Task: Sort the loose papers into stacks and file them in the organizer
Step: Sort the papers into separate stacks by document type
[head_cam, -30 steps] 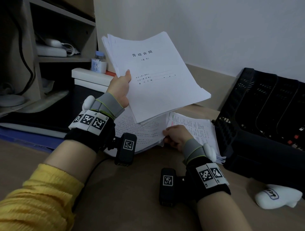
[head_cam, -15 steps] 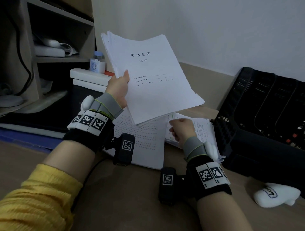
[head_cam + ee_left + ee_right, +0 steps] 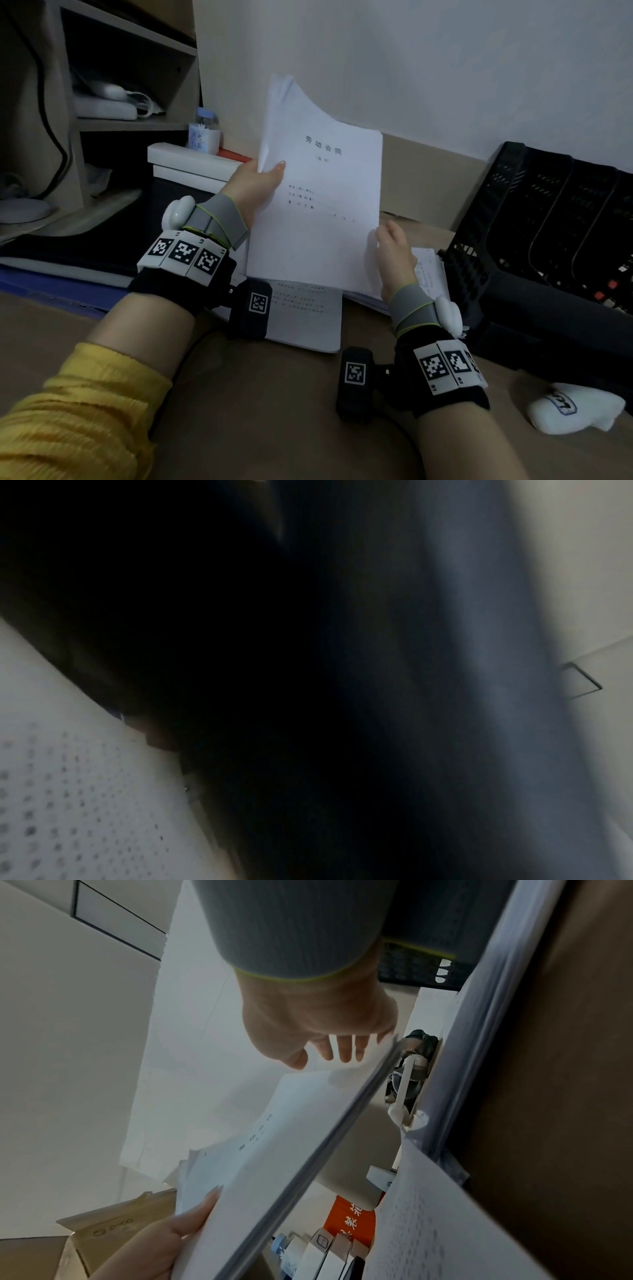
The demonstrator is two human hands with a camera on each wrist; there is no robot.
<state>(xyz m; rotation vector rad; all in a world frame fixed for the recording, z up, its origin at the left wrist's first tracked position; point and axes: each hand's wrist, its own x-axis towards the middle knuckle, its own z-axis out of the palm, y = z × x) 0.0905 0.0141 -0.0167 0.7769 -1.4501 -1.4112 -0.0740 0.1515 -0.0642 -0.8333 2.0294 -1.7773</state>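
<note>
My left hand (image 3: 263, 178) grips a thick stack of white papers (image 3: 318, 212) by its left edge, thumb on the title page, and holds it upright above the table. In the right wrist view the same stack (image 3: 274, 1150) shows edge-on. My right hand (image 3: 390, 246) is at the stack's lower right edge, its fingers (image 3: 342, 1047) straight against the paper. Under the stack lie a printed sheet (image 3: 308, 322) and a second pile of papers (image 3: 428, 274). The black slotted organizer (image 3: 548, 222) stands at the right. The left wrist view is mostly dark, with the printed sheet (image 3: 68, 804) below.
A wooden shelf unit (image 3: 85, 120) and white boxes (image 3: 191, 164) with a small bottle (image 3: 205, 130) stand at the back left. A white cloth bundle (image 3: 572, 407) lies front right, near the organizer. The wall runs close behind the table.
My left hand has swung the stack from a flat tilt to upright and shifted it right. My right hand has left the papers on the table and risen to the stack's right edge.
</note>
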